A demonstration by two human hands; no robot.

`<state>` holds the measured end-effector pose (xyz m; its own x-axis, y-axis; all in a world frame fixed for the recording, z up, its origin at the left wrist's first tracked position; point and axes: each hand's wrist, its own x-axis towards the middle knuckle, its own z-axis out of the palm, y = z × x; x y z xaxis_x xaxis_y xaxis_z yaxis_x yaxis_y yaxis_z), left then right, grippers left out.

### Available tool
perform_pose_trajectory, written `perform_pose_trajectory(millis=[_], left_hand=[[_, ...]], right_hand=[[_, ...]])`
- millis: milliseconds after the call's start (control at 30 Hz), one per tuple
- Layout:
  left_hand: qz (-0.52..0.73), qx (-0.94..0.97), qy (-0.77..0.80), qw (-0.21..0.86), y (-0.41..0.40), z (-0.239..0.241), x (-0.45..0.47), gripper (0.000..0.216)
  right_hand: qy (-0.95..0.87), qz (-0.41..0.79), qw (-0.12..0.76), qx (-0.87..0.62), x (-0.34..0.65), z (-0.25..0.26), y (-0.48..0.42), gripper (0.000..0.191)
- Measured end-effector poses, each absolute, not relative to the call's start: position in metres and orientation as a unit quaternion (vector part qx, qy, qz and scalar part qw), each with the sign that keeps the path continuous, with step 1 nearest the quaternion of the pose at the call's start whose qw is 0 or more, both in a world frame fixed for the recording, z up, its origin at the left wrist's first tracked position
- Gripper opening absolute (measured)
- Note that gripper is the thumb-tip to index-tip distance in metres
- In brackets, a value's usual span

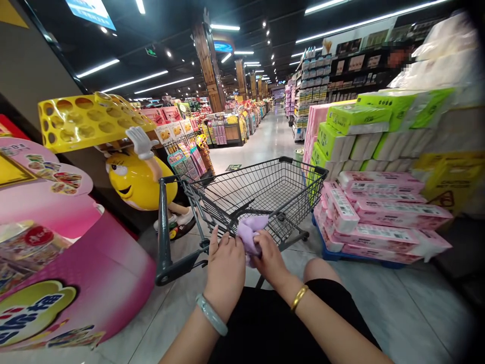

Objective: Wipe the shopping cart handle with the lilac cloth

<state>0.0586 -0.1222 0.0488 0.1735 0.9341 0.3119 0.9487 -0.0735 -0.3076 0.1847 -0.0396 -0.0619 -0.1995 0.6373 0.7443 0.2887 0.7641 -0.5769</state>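
Note:
A bunched light-purple cloth (250, 233) is pressed against the side of a dark grey wire shopping cart (280, 189), with my right hand (270, 257) closed around it. Just left of the cloth, my left hand (226, 262) grips the cart's frame, its fingers bent over the bars and their tips partly hidden. The cart's basket holds nothing that I can see. Its handle (163, 227) stands to the left of my hands, not touched by either one.
To the left are a pink display bin (117, 273) and a yellow candy-character figure (140, 182). On the right, pink packs (394, 212) and green tissue packs (356, 119) are stacked beside a yellow caution sign (454, 182). A tiled aisle (271, 126) runs ahead between shelves.

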Motion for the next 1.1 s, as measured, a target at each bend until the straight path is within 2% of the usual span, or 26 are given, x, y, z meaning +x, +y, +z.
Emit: perform_pose_trajectory(millis=[133, 233, 333, 467, 567, 733, 867, 967, 1100], left_hand=[[-0.017, -0.729, -0.638, 0.249, -0.119, 0.042, 0.056, 0.045], [-0.011, -0.713, -0.654, 0.254, -0.118, 0.041, 0.055, 0.044], [-0.008, -0.706, -0.663, 0.25, -0.118, 0.042, 0.052, 0.041], [-0.017, -0.715, -0.658, 0.238, -0.121, 0.045, 0.048, 0.047], [-0.032, -0.705, -0.668, 0.236, -0.12, 0.043, 0.052, 0.044], [-0.098, -0.724, -0.649, 0.211, -0.099, 0.024, 0.071, 0.061], [-0.112, -0.72, -0.666, 0.156, -0.078, 0.016, 0.078, 0.072], [-0.094, -0.721, -0.676, 0.122, -0.067, 0.026, 0.077, 0.06], [-0.031, -0.728, -0.681, 0.072, -0.054, 0.043, 0.071, 0.022]], right_hand=[[-0.681, 0.135, 0.603, -0.393, 0.188, -0.068, -0.03, 0.04], [-0.713, 0.139, 0.593, -0.349, 0.181, -0.073, -0.037, 0.047], [-0.753, 0.167, 0.563, -0.298, 0.177, -0.079, -0.039, 0.061], [-0.674, 0.21, 0.59, -0.392, 0.187, -0.086, -0.02, 0.078], [-0.638, 0.192, 0.61, -0.429, 0.186, -0.089, -0.014, 0.071], [-0.737, 0.194, 0.568, -0.311, 0.18, -0.093, -0.021, 0.065], [-0.671, 0.192, 0.597, -0.396, 0.201, -0.089, -0.001, 0.061], [-0.617, 0.18, 0.615, -0.456, 0.203, -0.09, 0.007, 0.061], [-0.663, 0.175, 0.612, -0.394, 0.187, -0.106, -0.002, 0.063]])
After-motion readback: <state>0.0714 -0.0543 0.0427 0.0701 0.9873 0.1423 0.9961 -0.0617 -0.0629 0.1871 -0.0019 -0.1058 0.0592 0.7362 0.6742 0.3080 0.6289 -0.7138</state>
